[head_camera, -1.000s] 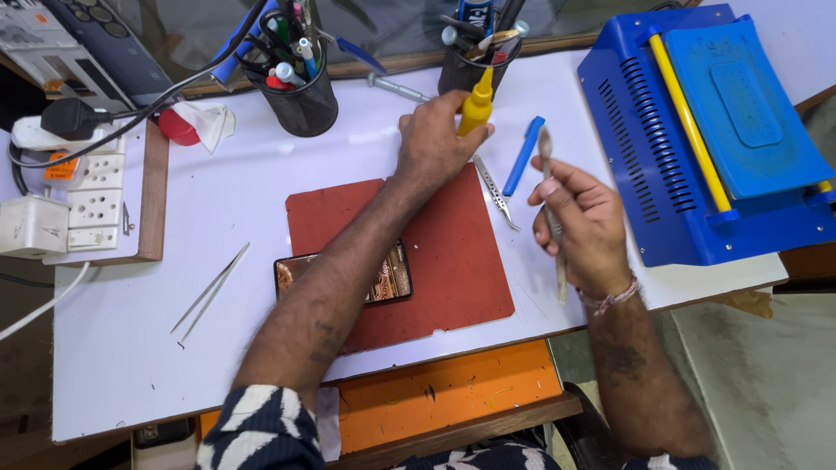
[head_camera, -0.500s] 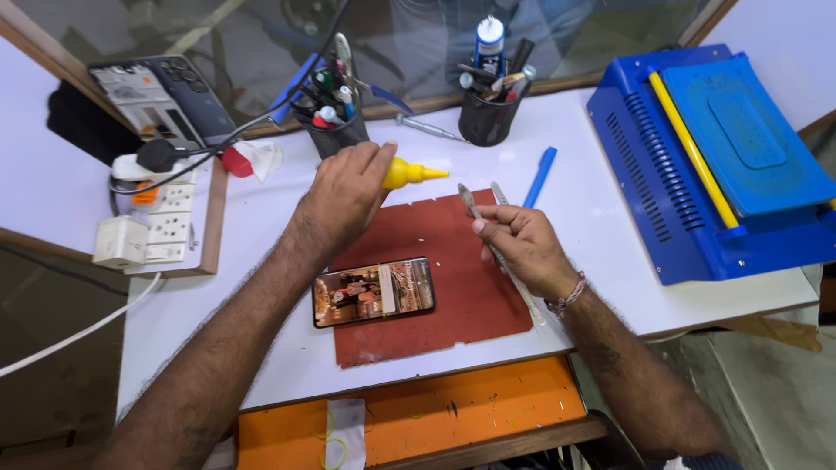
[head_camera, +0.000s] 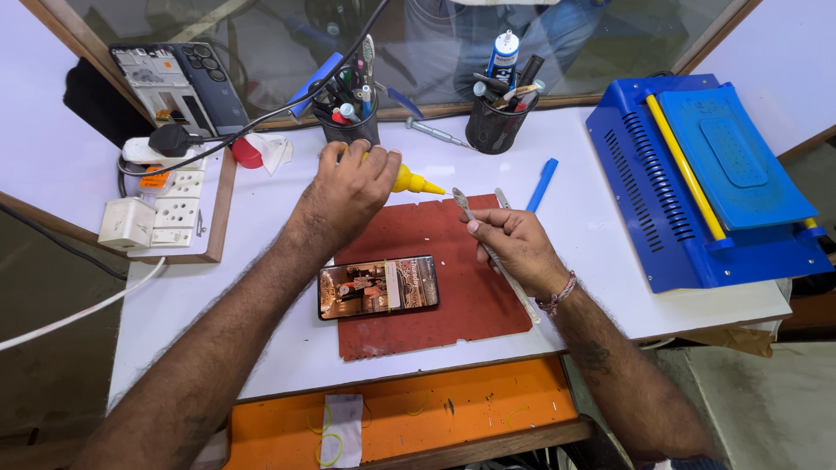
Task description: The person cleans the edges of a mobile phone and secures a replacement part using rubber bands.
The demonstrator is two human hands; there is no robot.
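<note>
My left hand (head_camera: pixel 353 193) is closed round a yellow squeeze bottle (head_camera: pixel 416 183) whose nozzle points right, towards the tip of a thin metal tool. My right hand (head_camera: pixel 514 244) grips that flat metal spatula (head_camera: pixel 462 202), its tip up and close to the nozzle. Both hover over a red work mat (head_camera: pixel 470 305). A smartphone (head_camera: pixel 378 286) with a lit screen lies flat on the mat, below my left hand.
Two black pen cups (head_camera: pixel 350 126) (head_camera: pixel 495 126) full of tools stand at the back. A blue pen (head_camera: pixel 541 184) and a screwdriver (head_camera: pixel 433 131) lie on the white table (head_camera: pixel 218 296). A blue machine (head_camera: pixel 714 183) sits right. A power strip (head_camera: pixel 170 204) is left.
The view has shifted closer. My left hand has brought the yellow bottle down over the mat, nozzle to the right; my right hand has raised the spatula's tip to meet it.
</note>
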